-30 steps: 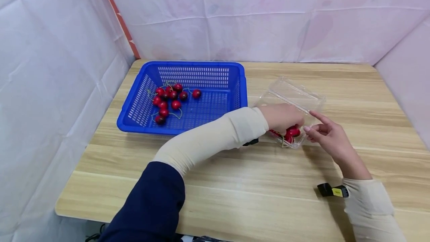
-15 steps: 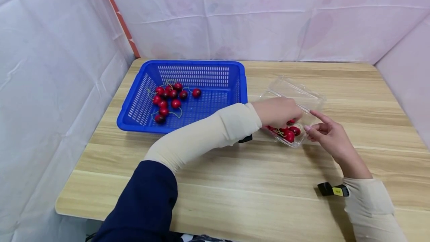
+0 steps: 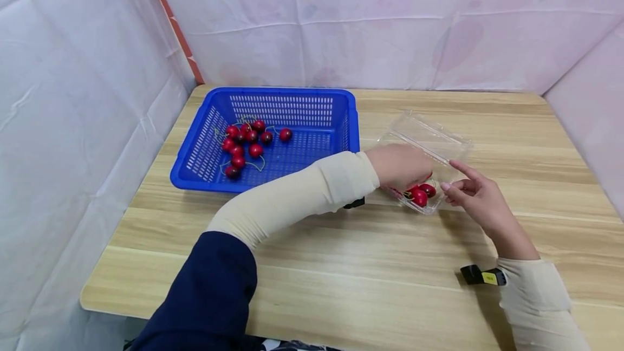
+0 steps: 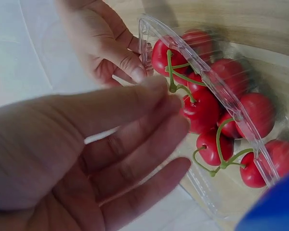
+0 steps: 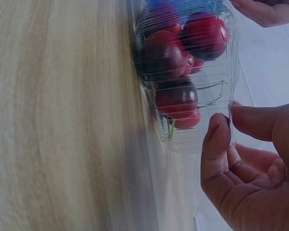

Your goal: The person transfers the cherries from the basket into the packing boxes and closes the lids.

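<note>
Pale wood-grain tabletop spread across the view, seen from above by the person working at it. Nearest, a navy sleeve met a cream arm cover on the left arm; a matching cover wrapped the right forearm, beside a black wrist device bearing a yellow label whose print was too small to read.

Farther in, on the right side of the table, sat a clear plastic box, its long axis slanting from far left to near right, its lid folded back, away from the person. Red cherries with green stems were piled inside. The right hand pinched the box's rim between thumb and fingers. The left hand reached over the box, thumb tip and fingertips close together beside a forked stem; whether they gripped it could not be told.

To the left, a blue slotted basket lay with its long axis running left to right. About a dozen more cherries clustered toward its left side, stems pointing various ways.

Behind the table hung pale, pink-tinted cloth.
</note>
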Action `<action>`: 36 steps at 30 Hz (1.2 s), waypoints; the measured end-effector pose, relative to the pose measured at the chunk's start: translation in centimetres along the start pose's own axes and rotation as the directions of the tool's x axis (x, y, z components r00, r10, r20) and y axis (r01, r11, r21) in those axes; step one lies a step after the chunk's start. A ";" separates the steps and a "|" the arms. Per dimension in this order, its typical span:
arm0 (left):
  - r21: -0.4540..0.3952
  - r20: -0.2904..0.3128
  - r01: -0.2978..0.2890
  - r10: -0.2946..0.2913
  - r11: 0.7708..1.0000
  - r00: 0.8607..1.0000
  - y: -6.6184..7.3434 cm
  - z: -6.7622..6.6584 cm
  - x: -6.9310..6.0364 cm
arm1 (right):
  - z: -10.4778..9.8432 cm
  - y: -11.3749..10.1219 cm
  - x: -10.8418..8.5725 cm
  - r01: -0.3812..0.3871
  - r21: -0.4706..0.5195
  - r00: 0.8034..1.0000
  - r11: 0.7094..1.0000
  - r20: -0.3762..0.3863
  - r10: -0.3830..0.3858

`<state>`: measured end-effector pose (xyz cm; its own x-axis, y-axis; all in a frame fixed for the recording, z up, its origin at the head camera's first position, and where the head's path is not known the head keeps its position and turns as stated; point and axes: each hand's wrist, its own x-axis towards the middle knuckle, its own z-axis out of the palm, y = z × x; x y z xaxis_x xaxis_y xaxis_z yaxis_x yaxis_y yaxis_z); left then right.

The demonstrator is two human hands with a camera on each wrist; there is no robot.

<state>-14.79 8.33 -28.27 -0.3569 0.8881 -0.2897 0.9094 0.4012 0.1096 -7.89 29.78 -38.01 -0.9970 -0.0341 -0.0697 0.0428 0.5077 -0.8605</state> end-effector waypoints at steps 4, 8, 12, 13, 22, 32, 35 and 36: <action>-0.020 0.048 0.000 0.001 1.000 0.999 0.1 0.1 0.0 | 0.0 0.1 0.0 0.000 0.000 1.000 1.000 -0.002 0.000; 0.054 0.093 0.030 -0.035 0.998 0.995 0.4 0.1 0.0 | 0.0 0.1 0.0 0.003 0.002 1.000 1.000 -0.004 -0.003; 0.111 0.122 0.043 -0.056 0.993 0.991 0.7 0.2 0.1 | 0.1 0.0 0.0 0.010 0.014 1.000 1.000 -0.001 -0.010; 0.119 0.131 0.048 -0.064 0.992 0.989 0.8 0.2 0.1 | 0.1 0.0 -0.1 0.011 0.016 1.000 1.000 -0.001 -0.011; 0.170 0.234 0.113 -0.151 0.979 0.960 1.0 0.5 0.4 | 0.1 -0.1 0.0 0.010 0.004 1.000 1.000 -0.001 -0.010; 0.088 0.120 0.069 -0.080 0.994 0.990 0.5 0.0 0.1 | 0.0 0.0 0.0 0.012 0.004 1.000 1.000 0.000 -0.012; 0.044 0.067 0.041 -0.044 0.998 0.997 0.2 -0.7 -0.4 | 0.0 0.1 0.0 0.009 0.011 1.000 1.000 -0.001 -0.009; 0.020 0.055 0.034 -0.035 0.999 0.998 0.0 -1.0 -0.6 | 0.0 0.1 0.0 0.006 0.014 1.000 1.000 0.000 -0.006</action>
<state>-14.77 8.02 -27.12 -0.3760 0.8601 -0.3448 0.9009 0.4264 0.0810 -7.93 29.83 -38.08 -0.9973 -0.0371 -0.0641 0.0373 0.4954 -0.8678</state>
